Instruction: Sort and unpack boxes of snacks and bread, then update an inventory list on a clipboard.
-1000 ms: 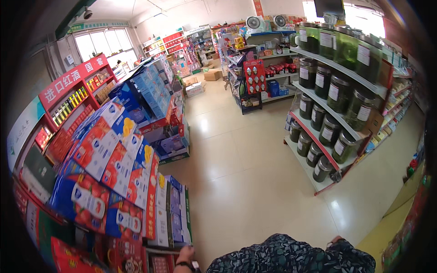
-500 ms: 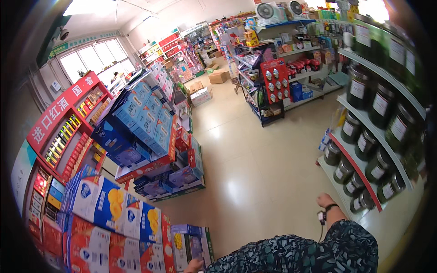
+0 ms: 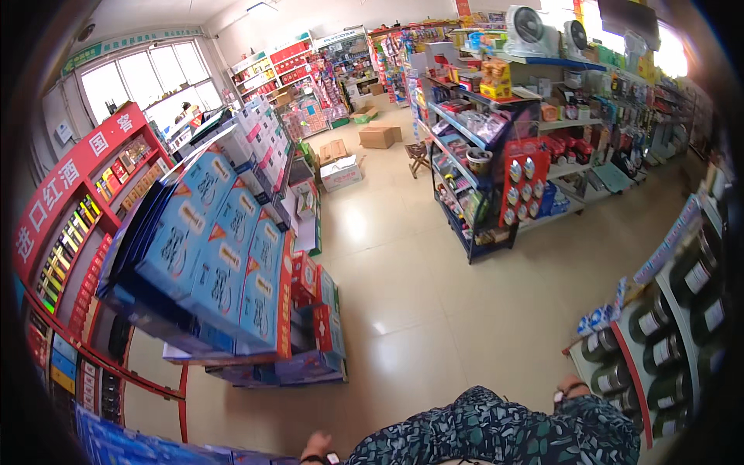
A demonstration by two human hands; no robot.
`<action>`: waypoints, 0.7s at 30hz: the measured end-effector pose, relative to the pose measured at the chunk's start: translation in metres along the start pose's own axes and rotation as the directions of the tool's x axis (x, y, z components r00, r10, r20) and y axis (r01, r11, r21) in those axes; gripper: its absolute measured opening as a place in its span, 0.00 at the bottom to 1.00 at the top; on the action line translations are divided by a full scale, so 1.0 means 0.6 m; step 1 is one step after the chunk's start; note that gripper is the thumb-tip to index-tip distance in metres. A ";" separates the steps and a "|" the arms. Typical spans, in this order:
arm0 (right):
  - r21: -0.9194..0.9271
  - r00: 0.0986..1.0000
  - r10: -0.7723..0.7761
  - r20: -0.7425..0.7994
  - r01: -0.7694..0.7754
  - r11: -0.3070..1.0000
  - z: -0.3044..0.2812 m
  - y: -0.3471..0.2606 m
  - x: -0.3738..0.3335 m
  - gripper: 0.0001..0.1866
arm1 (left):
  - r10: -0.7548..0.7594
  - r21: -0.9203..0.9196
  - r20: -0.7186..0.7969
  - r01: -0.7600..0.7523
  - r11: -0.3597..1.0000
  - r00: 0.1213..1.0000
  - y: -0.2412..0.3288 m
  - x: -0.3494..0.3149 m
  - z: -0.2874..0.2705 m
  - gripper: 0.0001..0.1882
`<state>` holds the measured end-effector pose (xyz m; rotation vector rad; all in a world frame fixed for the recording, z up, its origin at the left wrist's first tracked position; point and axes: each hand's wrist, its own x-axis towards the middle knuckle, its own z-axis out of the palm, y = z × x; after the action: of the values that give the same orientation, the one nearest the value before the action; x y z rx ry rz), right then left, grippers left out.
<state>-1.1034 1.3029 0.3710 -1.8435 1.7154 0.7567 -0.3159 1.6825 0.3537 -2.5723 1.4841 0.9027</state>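
Observation:
My left hand (image 3: 316,445) hangs low at the bottom edge with a dark band and pale device on its wrist. It is beside blue cartons (image 3: 155,442) at the lower left and appears apart from them. My right hand (image 3: 570,383), also with a wristband, is at my right side near a rack of large dark jars (image 3: 612,377) with white labels. I cannot make out its fingers or any contact with the rack. Both hands are small and blurred, and nothing shows in either. My dark leaf-patterned clothing (image 3: 480,434) fills the lower middle.
A tiled aisle (image 3: 403,310) runs ahead. Stacked light-blue boxes (image 3: 221,248) and a red shelf unit (image 3: 85,201) line the left. On the right stands a dark wire rack (image 3: 473,201) of small goods. Cardboard boxes (image 3: 377,137) and a small stool (image 3: 418,158) are farther along.
My view has moved forward along the aisle; the blue box stack and wire rack look closer. The near red-and-blue cartons have mostly slid out of view. My right hand now sits lower in the picture.

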 end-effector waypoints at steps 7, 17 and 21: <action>0.270 0.940 0.296 0.171 -0.334 0.903 -0.120 -0.014 0.162 0.16 | -0.124 -0.472 -0.202 0.014 0.882 0.971 0.374 0.392 -0.453 0.18; 0.195 0.704 -0.396 -0.589 0.599 0.776 -0.889 -0.620 0.769 0.13 | -0.388 -0.428 0.150 0.413 0.804 0.910 0.288 0.627 -0.539 0.18; 0.300 0.697 -0.406 -0.591 0.657 0.692 -1.149 -0.826 0.831 0.14 | -0.361 -0.309 0.285 0.442 0.842 0.888 0.244 0.765 -0.530 0.16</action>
<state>-0.5451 0.5047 0.5135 -2.0864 1.2825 -0.4130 -0.1144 1.1465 0.4241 -2.7510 0.7190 1.4411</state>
